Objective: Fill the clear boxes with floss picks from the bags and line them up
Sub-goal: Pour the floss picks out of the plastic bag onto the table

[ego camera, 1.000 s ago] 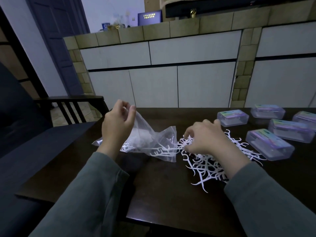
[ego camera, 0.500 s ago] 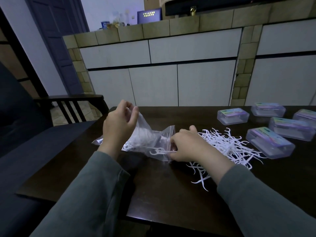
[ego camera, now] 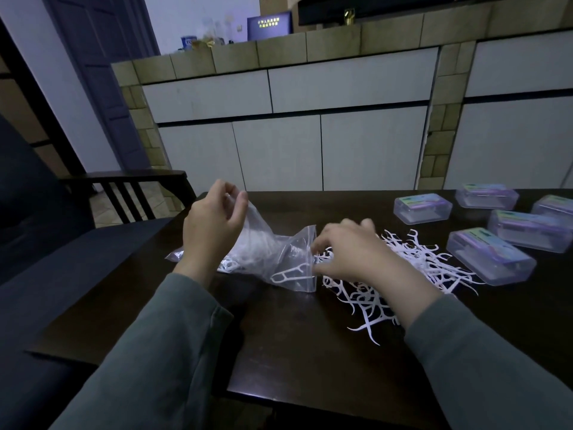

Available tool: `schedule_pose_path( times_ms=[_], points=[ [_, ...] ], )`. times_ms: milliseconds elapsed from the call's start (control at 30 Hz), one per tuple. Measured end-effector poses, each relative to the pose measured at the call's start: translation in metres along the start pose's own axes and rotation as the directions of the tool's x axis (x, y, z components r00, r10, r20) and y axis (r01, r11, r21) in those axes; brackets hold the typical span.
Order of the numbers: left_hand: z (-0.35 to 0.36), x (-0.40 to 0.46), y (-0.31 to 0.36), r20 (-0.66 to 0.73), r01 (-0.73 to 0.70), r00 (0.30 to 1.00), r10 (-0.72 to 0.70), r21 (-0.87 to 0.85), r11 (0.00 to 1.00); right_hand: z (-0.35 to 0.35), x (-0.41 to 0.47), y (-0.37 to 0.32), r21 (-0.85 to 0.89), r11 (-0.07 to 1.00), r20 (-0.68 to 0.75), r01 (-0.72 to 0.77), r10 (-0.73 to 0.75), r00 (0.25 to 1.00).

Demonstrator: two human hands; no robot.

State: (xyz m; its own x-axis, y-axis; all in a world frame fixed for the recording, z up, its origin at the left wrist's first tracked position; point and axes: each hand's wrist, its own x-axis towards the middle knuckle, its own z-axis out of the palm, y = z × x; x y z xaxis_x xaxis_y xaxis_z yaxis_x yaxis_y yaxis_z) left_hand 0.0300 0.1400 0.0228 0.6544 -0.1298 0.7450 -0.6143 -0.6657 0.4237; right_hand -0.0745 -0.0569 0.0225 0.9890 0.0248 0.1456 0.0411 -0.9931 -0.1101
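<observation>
At the left, the left hand [ego camera: 214,226] pinches the closed end of the clear plastic bag [ego camera: 279,259] between thumb and fingers and lifts it, so the bag slopes down toward its open mouth, where one floss pick [ego camera: 290,274] lies against the plastic and more sit bunched further in. The step in hand looks like emptying the bag onto the dark table [ego camera: 310,352]. Just right of the mouth, the right hand [ego camera: 350,256] hovers with fingers curled over the loose heap of floss picks [ego camera: 412,265]; whether it pinches any is hard to tell, since the hand hides its own fingertips. The next move probably calls for drawing out the remaining picks, then gathering a bundle aligned one way. Further right, five clear boxes [ego camera: 491,256] stand with lids on, near the heap, none opened yet. Their lid labels are coloured but too small to read.
</observation>
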Motion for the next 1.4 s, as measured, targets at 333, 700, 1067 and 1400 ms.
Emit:
schedule_pose_path(
  times_ms=[333,700,1067,1400],
  points=[
    [0.000,0.000,-0.003,0.002,0.007,1.000,-0.007,0.013,1.000,0.017,0.009,-0.003,-0.036,0.995,0.069,0.090,-0.087,0.994],
    [0.004,-0.001,-0.010,0.006,0.023,1.000,-0.023,0.033,0.999,-0.010,-0.003,0.027,-0.111,0.972,-0.105,-0.209,0.197,0.975],
    [-0.008,0.004,0.009,-0.094,0.018,0.995,-0.038,-0.208,0.978,-0.006,0.001,0.013,0.137,0.954,-0.099,-0.268,0.283,0.954],
    [-0.005,-0.001,0.026,-0.081,0.018,0.994,-0.069,-0.508,0.861,0.010,0.015,0.018,0.949,0.314,-0.116,-0.028,0.432,0.894]
  ],
)
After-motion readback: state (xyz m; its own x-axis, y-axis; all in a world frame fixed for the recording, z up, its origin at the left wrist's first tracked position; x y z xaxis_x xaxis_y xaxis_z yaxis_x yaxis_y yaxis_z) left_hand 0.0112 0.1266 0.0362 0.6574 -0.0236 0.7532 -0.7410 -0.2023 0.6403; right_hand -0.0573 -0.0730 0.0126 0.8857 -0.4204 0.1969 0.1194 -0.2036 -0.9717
